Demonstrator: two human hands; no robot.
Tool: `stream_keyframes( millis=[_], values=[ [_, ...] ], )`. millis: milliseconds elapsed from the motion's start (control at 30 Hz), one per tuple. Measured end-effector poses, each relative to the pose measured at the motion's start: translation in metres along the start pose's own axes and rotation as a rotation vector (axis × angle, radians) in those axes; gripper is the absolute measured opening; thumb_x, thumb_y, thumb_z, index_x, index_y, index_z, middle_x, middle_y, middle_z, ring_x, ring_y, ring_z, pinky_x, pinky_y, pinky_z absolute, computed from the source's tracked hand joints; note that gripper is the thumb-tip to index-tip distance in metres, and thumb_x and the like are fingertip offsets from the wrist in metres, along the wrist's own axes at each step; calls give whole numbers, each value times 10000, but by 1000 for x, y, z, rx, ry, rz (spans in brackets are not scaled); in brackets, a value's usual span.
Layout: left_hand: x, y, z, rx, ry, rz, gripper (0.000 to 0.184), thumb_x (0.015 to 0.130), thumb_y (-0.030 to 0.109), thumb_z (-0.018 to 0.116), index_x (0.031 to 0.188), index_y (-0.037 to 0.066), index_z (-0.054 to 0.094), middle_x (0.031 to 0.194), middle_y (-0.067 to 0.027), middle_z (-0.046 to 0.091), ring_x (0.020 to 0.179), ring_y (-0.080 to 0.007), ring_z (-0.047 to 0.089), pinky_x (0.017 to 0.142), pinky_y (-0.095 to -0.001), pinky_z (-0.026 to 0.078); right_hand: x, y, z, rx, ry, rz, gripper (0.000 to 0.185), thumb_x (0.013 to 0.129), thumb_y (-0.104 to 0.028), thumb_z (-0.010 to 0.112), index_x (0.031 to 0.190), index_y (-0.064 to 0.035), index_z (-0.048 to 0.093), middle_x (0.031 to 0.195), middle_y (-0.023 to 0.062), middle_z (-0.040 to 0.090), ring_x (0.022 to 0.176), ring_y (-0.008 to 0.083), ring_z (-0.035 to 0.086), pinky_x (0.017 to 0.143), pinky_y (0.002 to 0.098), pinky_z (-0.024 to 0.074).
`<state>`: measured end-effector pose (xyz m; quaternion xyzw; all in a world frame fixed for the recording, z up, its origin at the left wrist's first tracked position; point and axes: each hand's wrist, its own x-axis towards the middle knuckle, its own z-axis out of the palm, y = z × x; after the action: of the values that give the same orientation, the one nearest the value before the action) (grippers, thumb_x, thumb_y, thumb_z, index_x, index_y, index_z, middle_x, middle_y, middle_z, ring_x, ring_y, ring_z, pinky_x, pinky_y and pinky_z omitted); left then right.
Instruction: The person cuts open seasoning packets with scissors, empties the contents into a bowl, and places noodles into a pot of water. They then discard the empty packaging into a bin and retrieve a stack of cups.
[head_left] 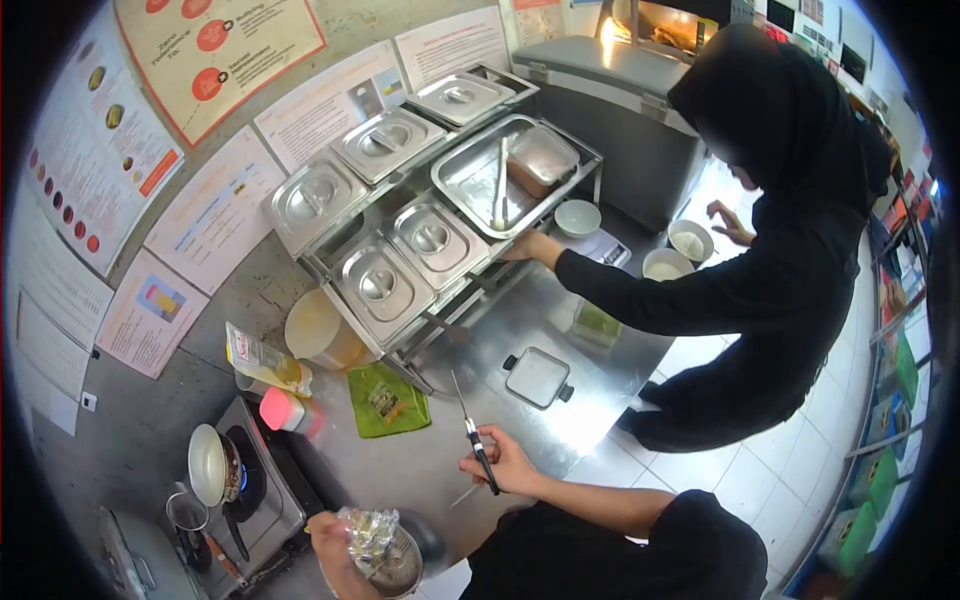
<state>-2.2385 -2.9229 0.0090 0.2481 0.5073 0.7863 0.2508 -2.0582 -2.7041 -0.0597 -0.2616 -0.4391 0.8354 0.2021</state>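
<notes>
left hand (332,538): fingers gripping crumpled clear plastic (370,532) at round container's (418,572) mouth | right hand (512,468): fingers curled round slim black-handled knife (480,455), blade pointing away, above steel surface (480,365)

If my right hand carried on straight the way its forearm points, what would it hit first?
Probably the green cloth, along its near edge, as your right hand points toward it over the steel table. Its height is unclear, so it might pass above.
</notes>
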Motion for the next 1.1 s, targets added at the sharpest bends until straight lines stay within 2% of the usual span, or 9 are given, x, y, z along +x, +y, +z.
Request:
stream_keyframes(
  millis=[67, 133, 200, 367, 400, 467, 533, 900, 1100],
  values=[
    [20, -1, 3, 459, 344, -387, 170, 831, 135, 513, 669, 90, 483, 593, -29, 479, 506, -110, 412, 448, -258, 312, 2, 5, -5, -6, -1, -13, 519, 798, -122, 706, 1196, -77, 377, 808, 56, 633, 681, 96, 588, 580, 243, 496],
    [21, 10, 7, 1054, -277, -69, 183, 855, 151, 453, 682, 126, 505, 578, -2, 460, 526, -100, 427, 482, -243, 363, -2, 1, -9, -37, -12, -33, 524, 798, -127, 706, 1202, -78, 375, 825, 56, 633, 705, 97, 595, 593, 242, 500],
    [23, -16, -18, 522, -251, 97, 86, 797, 87, 547, 714, 85, 527, 581, -2, 461, 510, -112, 440, 488, -263, 388, -7, -6, -6, 3, 6, 4, 522, 803, -134, 702, 1204, -79, 373, 840, 57, 631, 722, 101, 598, 614, 242, 502],
    [32, 2, -20, 617, 92, 138, 103, 742, 62, 643, 717, 63, 543, 572, -46, 471, 583, -187, 507, 597, -335, 459, 3, 4, -6, -26, -114, -143, 566, 790, -132, 715, 1228, -78, 360, 897, 73, 616, 758, 109, 585, 649, 248, 491],
    [42, 10, -27, 1332, -155, -117, 116, 737, 56, 641, 687, 44, 537, 566, -54, 481, 578, -181, 512, 590, -325, 454, -2, 11, -3, -37, -173, -182, 587, 780, -128, 725, 1235, -78, 357, 938, 78, 605, 773, 113, 577, 654, 251, 485],
    [23, 15, 14, 1361, -352, 450, 169, 716, 47, 668, 626, -15, 539, 539, -64, 503, 489, -149, 488, 504, -294, 400, -8, 10, 4, -65, -276, -153, 606, 765, -125, 738, 1236, -74, 360, 986, 71, 588, 798, 117, 571, 670, 253, 477],
    [10, 4, 31, 1033, -389, -11, 156, 708, 61, 690, 644, -22, 574, 520, -74, 501, 434, -169, 449, 455, -298, 350, 4, -5, 12, -111, -389, -176, 625, 750, -122, 751, 1238, -70, 363, 1034, 65, 570, 823, 121, 565, 686, 256, 469],
    [-10, -11, 60, 1037, -307, -356, 195, 718, 172, 758, 740, 2, 665, 549, -40, 566, 507, -56, 454, 459, -244, 356, 9, -67, 39, -602, -872, -384, 455, 750, -97, 686, 1158, -63, 488, 955, 93, 634, 850, 194, 609, 773, 306, 463],
    [1, -6, 64, 986, -302, -107, 191, 702, 175, 762, 753, 14, 674, 606, -50, 565, 517, -91, 467, 485, -245, 370, 19, -56, 32, -662, -616, -366, 402, 748, -55, 694, 1113, -48, 524, 798, 58, 653, 727, 96, 586, 650, 270, 465]
  ],
)
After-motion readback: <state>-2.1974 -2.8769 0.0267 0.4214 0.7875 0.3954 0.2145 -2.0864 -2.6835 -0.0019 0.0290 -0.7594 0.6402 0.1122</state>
